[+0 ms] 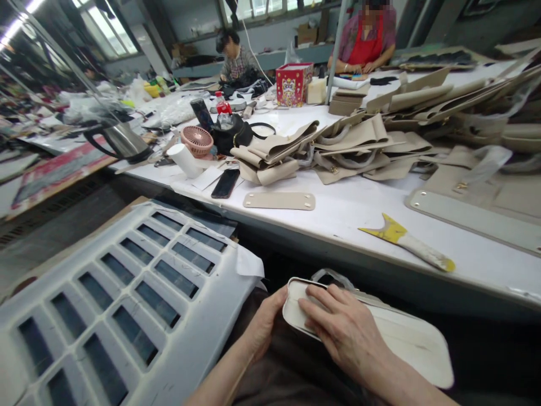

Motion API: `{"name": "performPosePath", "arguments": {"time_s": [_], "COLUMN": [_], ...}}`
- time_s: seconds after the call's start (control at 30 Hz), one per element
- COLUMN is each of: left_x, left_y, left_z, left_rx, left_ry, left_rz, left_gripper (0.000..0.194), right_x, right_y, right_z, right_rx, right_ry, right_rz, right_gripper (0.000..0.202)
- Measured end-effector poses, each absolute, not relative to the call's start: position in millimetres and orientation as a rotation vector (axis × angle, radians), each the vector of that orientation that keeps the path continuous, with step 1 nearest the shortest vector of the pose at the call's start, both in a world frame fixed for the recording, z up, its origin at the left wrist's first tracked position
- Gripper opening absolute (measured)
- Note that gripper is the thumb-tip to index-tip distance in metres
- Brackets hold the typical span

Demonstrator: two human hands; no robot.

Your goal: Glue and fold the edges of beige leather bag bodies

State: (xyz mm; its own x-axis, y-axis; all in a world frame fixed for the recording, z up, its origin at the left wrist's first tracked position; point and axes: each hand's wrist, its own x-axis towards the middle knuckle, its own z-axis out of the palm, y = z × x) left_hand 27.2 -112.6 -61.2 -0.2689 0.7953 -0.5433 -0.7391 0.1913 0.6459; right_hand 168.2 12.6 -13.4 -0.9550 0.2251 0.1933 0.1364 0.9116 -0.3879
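Low over my lap, a beige handbag (416,341) lies with its long, pale, round-cornered base turned up. A plastic-wrapped handle (333,276) shows behind its far edge. At the bag's left end, my left hand (268,316) grips the rim, its fingers partly hidden behind it. My right hand (344,316) rests across the base, fingers stretched out and touching the surface near that end. On the bench ahead are a beige base panel (279,201) with small metal feet and a yellow-ended scraper-like tool (408,242).
A white plastic crate-like rack (146,273) with slots stands to my left. Beige bag pieces (355,141) pile along the white bench (338,214), beside a phone (225,184), a pink fan (196,141) and a kettle (120,141). Two people sit across the bench.
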Motion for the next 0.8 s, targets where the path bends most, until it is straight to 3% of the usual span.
{"name": "performPosePath", "arguments": {"time_s": [0.3,0.53,0.67,0.8], "left_x": [5.4,15.4,23.4,19.2], "left_y": [-107.1,-101.3,-99.8,-96.4], "left_z": [-50.0,-61.5,-59.8,-51.6], "left_rx": [0.549,0.268,0.167,0.174], "left_ry": [1.503,1.178,1.142,1.339], "left_rz": [1.274,1.439,1.489,1.379], "left_gripper": [0.051,0.051,0.051,0.067], "right_x": [169.1,166.6,172.8,210.9], "right_y": [12.0,7.3,0.7,25.5], "right_z": [-20.5,-9.3,2.4,4.4], "right_rx": [-0.340,-0.539,-0.632,-0.765], "right_ry": [-2.813,-2.701,-2.389,-1.685], "right_rz": [0.602,0.896,1.195,1.545], "right_gripper": [0.019,0.016,0.022,0.020]}}
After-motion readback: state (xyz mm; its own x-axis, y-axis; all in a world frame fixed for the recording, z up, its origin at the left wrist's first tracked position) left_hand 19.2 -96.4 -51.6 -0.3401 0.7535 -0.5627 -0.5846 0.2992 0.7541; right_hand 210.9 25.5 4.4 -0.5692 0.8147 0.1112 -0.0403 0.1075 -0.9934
